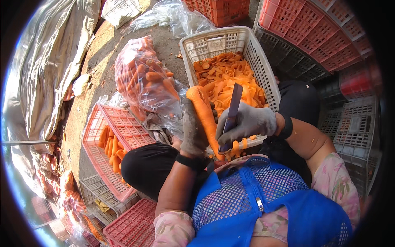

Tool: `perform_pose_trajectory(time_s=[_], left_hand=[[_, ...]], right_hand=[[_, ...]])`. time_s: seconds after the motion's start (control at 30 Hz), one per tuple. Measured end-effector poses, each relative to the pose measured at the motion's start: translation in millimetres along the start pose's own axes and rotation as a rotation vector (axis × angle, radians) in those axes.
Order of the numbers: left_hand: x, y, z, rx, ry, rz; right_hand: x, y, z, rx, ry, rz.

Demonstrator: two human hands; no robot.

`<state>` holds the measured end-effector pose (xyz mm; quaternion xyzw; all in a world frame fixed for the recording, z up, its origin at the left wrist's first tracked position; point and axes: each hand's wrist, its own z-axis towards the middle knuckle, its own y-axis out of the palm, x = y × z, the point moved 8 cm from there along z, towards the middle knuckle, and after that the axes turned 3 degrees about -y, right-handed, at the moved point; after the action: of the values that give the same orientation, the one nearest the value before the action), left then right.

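Observation:
My left hand (193, 127), in a grey work glove, is closed around a large orange carrot (202, 110) that slants upward with its thick end away from me. In my right hand (249, 121), also gloved in grey, is a peeler (233, 103) with a long, flat, dark handle. Its lower end lies against the carrot's narrow part near my body. Beyond both hands stands a whitish plastic crate (257, 53) with a heap of carrot peelings (236, 80) in it. A few peel strips hang near the crate's close rim, below my right hand.
Left of the crate lies a clear plastic bag of carrots (144, 76). A tilted pink crate (131, 129) beside my left knee holds several carrots (110, 144). Stacked crates (304, 29) rise at the right. Grey-white sheeting (53, 61) covers the far left.

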<state>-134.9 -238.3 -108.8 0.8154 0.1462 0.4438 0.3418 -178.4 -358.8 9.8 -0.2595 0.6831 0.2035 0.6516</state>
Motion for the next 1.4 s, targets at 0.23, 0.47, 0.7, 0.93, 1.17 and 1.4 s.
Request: perform_pose_trajectory(time_s=[0.23, 0.47, 0.7, 0.93, 1.17, 1.4], left_hand=[[-17, 18, -32, -0.209, -0.064, 0.432], [6, -5, -17, 0.007, -0.086, 0.091], [-4, 22, -21, -0.037, -0.151, 0.021], [-5, 32, -40, -0.086, -0.049, 0.231], [10, 3, -18, 0.113, -0.068, 0.047], [0, 30, -34, -0.122, -0.053, 0.236]], right_hand=[[17, -149, 40, 0.504, -0.077, -0.273], [9, -126, 17, 0.595, -0.163, -0.216], [12, 15, 8, -0.095, -0.040, 0.059], [14, -207, 22, 0.853, -0.227, -0.543], [5, -36, -3, 0.232, 0.097, 0.122], [8, -55, 30, 0.143, 0.052, -0.046]])
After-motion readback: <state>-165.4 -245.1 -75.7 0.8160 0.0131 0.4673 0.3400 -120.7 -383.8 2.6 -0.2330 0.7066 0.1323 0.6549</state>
